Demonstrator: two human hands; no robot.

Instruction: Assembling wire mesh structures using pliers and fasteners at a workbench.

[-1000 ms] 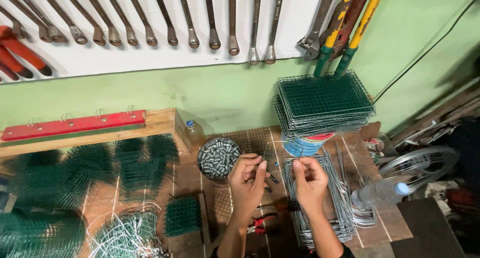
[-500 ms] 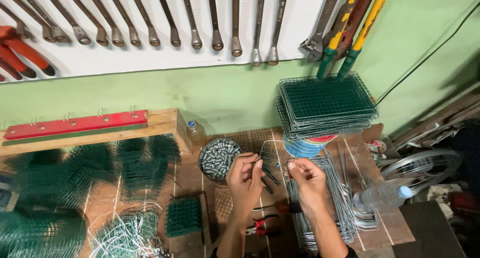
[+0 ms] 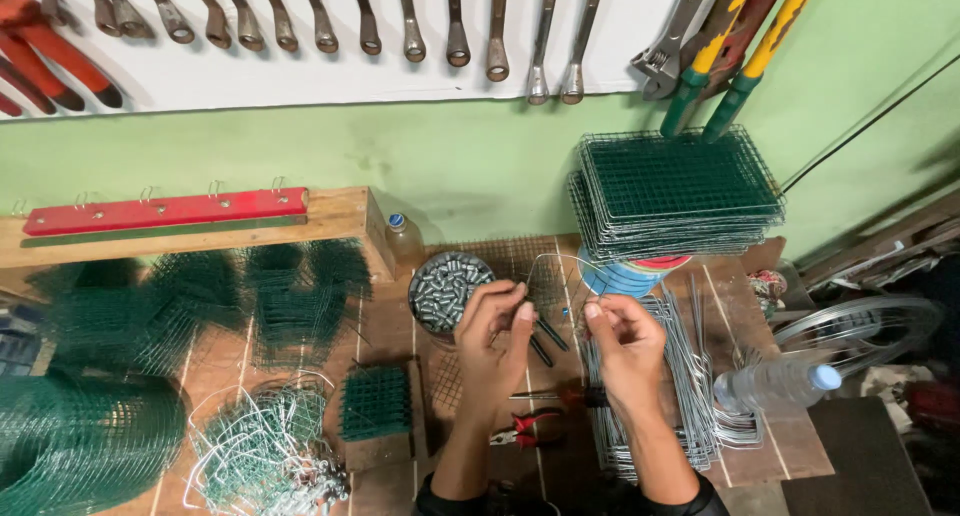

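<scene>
My left hand point(image 3: 492, 321) and right hand point(image 3: 622, 338) each pinch one end of a thin bent wire point(image 3: 556, 263), fingertips closed tight on it. The wire arches just right of the round tin of small metal pieces point(image 3: 447, 288), my left hand touching the tin's right rim.

Bare forearms — dark, short sleeves at the frame's bottom.

left hand point(image 3: 492, 321) and right hand point(image 3: 622, 338) drawn slightly apart, thin wire point(image 3: 556, 259) now arched between them
</scene>
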